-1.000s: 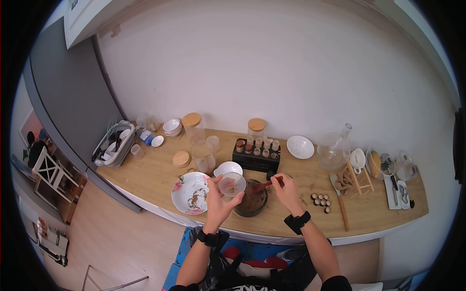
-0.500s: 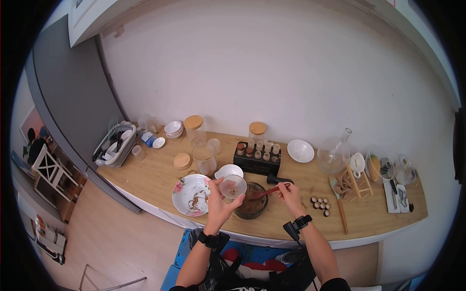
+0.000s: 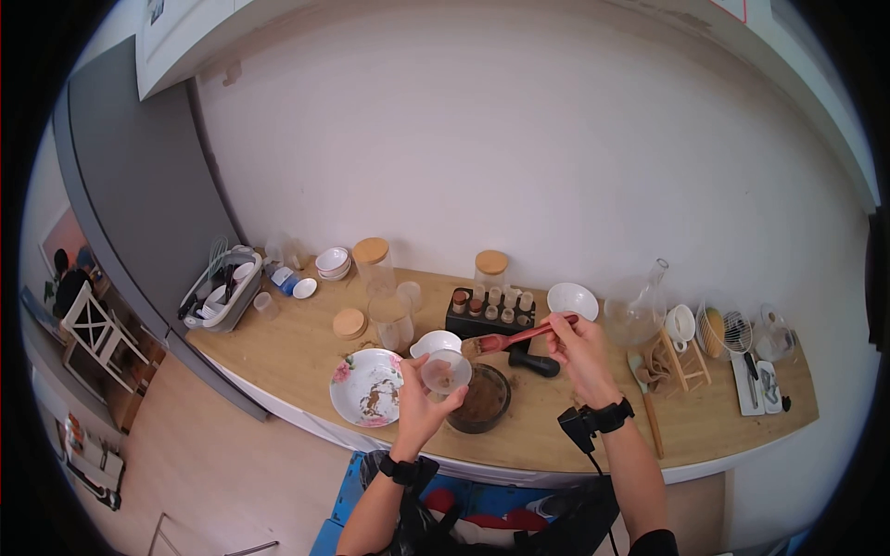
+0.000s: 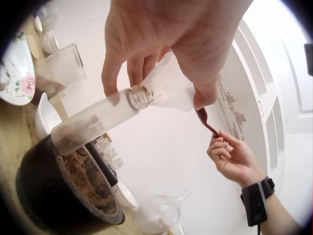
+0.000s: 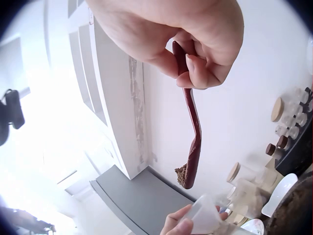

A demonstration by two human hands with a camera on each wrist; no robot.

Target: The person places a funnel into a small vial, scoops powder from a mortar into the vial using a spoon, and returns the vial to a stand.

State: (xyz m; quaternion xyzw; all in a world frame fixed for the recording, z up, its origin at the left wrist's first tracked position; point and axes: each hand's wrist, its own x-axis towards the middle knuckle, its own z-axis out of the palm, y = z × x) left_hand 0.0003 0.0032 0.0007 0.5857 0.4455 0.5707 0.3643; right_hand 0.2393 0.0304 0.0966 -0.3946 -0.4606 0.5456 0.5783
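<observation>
My left hand (image 3: 419,400) grips a clear plastic funnel (image 3: 445,371) over a black bowl (image 3: 482,400) of brown powder. In the left wrist view the funnel (image 4: 168,88) sits in the mouth of a clear tube (image 4: 90,127), which slants down toward the black bowl (image 4: 58,196). My right hand (image 3: 577,345) pinches the handle of a red spoon (image 3: 514,339) held above the bowl. The spoon's tip points at the funnel. Brown powder lies in the tip of the spoon (image 5: 191,142), just above the funnel (image 5: 205,213).
On the wooden counter (image 3: 297,338) lie a flowered plate (image 3: 366,387) with brown residue, a white spouted bowl (image 3: 432,344), a black rack of small jars (image 3: 491,310), lidded glass jars (image 3: 373,261), a glass flask (image 3: 636,310) and a dish rack (image 3: 222,289).
My right hand has lifted the red spoon out of the black bowl, loaded with powder, and raised it toward the funnel. The left hand has kept the funnel in place.
</observation>
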